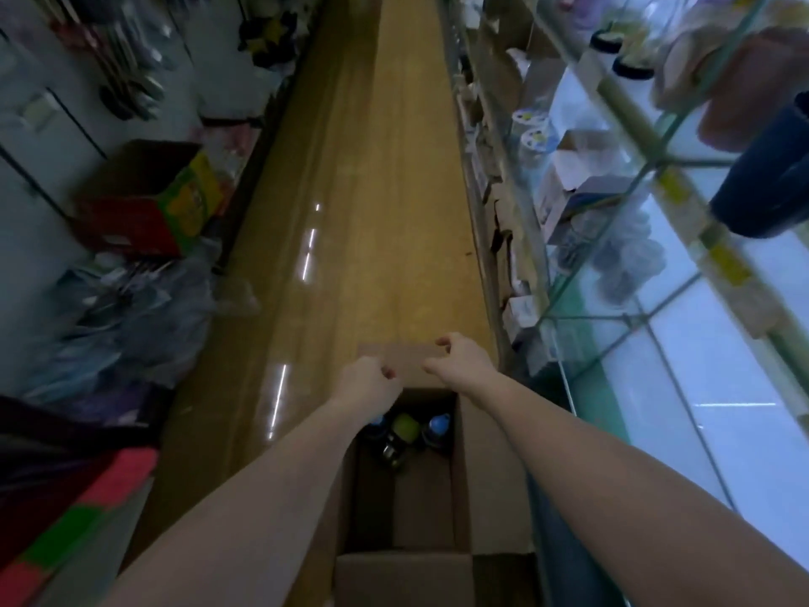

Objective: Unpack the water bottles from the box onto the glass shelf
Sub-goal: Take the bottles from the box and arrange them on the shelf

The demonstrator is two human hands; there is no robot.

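Note:
An open cardboard box point(490, 484) stands on the aisle floor below me. At its far end lie several water bottles point(407, 431), with blue and green caps showing. The box's far flap point(409, 359) stands up, and both hands hold it. My left hand point(367, 381) grips the flap's left part with curled fingers. My right hand point(459, 359) pinches its right top corner. The glass shelf point(683, 256) runs along the right side, with a dark blue bottle point(770, 168) standing on an upper level.
A wooden floor point(359, 212) stretches ahead down a narrow aisle. On the left are a red and green carton point(153, 199), plastic-wrapped goods point(131, 308) and a pink and green box point(65, 519). White boxes and cups fill the right shelves.

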